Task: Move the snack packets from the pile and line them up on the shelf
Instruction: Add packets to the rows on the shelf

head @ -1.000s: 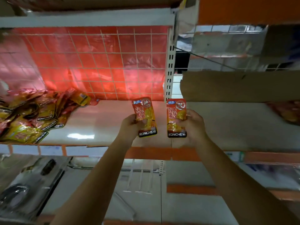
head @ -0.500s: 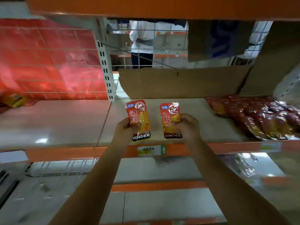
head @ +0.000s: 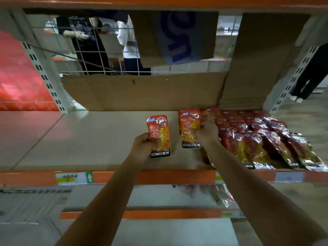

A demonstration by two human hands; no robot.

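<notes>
My left hand (head: 142, 148) grips a red and yellow snack packet (head: 158, 135) by its lower left edge, held upright over the beige shelf (head: 97, 139). My right hand (head: 206, 132) holds a second packet (head: 189, 128) of the same kind, right beside the left end of the lined-up packets (head: 257, 137). That row of overlapping red and gold packets fills the right part of the shelf. The pile is out of view.
Brown cardboard (head: 142, 93) stands along the back of the shelf, with a taller piece (head: 257, 59) at the right. A perforated white upright (head: 42, 75) divides the shelf bays at the left. Behind the wire grid stand people (head: 127, 41). An orange shelf lip (head: 159, 176) runs below my hands.
The view has swung right, away from the pile. Both hands carried their packets along the shelf, and my right hand now reaches the left end of the row.
</notes>
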